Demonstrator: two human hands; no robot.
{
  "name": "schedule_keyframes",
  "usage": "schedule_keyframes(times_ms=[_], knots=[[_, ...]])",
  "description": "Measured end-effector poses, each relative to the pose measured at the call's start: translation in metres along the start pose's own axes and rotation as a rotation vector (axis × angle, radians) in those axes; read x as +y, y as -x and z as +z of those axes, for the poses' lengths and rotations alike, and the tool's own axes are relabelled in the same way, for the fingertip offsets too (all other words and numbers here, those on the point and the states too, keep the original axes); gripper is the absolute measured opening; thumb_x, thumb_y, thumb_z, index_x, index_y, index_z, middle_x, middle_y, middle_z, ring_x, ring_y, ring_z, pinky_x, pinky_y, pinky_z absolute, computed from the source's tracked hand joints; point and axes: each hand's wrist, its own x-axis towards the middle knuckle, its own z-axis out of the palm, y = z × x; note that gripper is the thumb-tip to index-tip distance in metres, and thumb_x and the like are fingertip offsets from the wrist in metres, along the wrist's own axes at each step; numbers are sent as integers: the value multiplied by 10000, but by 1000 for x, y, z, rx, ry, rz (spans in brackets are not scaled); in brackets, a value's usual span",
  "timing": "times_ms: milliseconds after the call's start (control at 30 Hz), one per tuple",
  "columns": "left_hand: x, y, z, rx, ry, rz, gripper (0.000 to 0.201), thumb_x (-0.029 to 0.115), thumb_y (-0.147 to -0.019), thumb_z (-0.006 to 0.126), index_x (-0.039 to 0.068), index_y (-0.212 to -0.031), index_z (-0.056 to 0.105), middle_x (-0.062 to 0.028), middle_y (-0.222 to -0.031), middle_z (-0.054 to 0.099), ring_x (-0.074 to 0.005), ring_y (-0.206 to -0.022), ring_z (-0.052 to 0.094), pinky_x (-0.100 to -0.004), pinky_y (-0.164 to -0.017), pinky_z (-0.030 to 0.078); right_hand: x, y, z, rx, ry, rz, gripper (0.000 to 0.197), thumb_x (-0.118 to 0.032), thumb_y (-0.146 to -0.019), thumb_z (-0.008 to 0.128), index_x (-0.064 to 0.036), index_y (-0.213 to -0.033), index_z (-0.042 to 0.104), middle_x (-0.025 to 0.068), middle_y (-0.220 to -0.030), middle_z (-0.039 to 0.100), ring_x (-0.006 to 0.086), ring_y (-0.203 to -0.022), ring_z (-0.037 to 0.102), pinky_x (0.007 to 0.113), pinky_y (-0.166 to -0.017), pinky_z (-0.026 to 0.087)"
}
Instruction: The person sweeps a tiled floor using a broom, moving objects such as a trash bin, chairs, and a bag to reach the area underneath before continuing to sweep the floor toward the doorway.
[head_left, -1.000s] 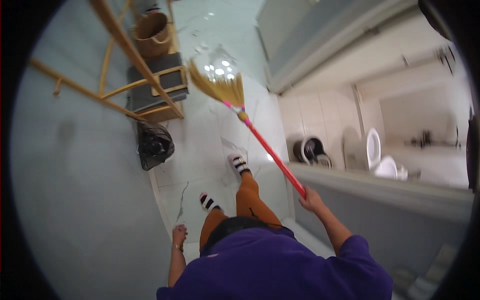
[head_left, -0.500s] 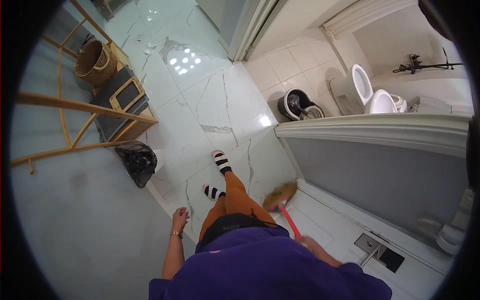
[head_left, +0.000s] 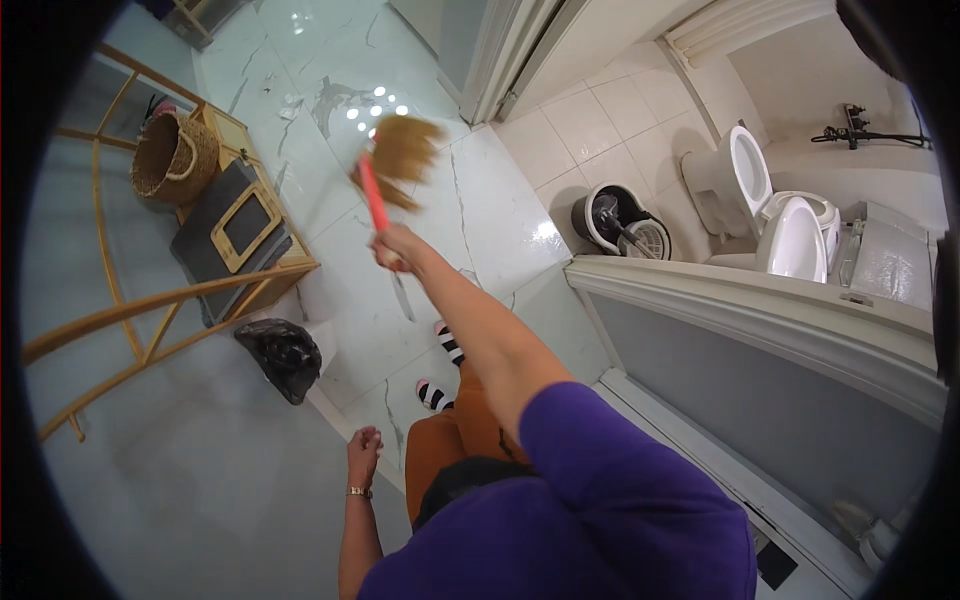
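My right hand (head_left: 394,248) grips the red handle of a broom (head_left: 405,155) with soft brown bristles. The arm is stretched out ahead of me, and the bristle head, blurred by motion, appears over the glossy tiles. Whether the bristles touch the floor I cannot tell. My left hand (head_left: 364,452) hangs by my side near the grey wall, its fingers loosely bent and apart, with nothing in them. A watch circles that wrist. Below my body, my feet in striped sandals (head_left: 434,394) stand on the floor.
Left of me stands a wooden rack (head_left: 110,240) with a woven basket (head_left: 175,158) and dark grey boxes (head_left: 225,215). A black plastic bag (head_left: 282,358) sits beside it. Across a partition wall (head_left: 740,350) are a mop bucket (head_left: 620,222) and a white toilet (head_left: 745,165).
My right hand has swung the broom from low beside my right leg up and forward to the left. My left hand stays at my side.
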Motion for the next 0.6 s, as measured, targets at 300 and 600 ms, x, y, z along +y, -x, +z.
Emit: schedule_keyframes(times_ms=[300, 600], knots=[[217, -38, -11, -57, 76, 441, 257, 118, -817, 527, 6, -1048, 506, -66, -986, 579, -117, -862, 520, -244, -723, 417, -31, 98, 24, -18, 412, -220, 153, -16, -681, 553, 4, -789, 446, 78, -510, 463, 178, -367, 454, 312, -317, 354], [207, -89, -1, -356, -255, 561, 281, 140, -793, 559, -2, -1032, 518, -101, -956, 594, -161, -850, 568, -268, -716, 452, 49, 484, -12, 432, 543, 442, 621, -59, -699, 568, -48, -1254, 291, 96, -657, 516, 156, -470, 496, 297, -405, 401]])
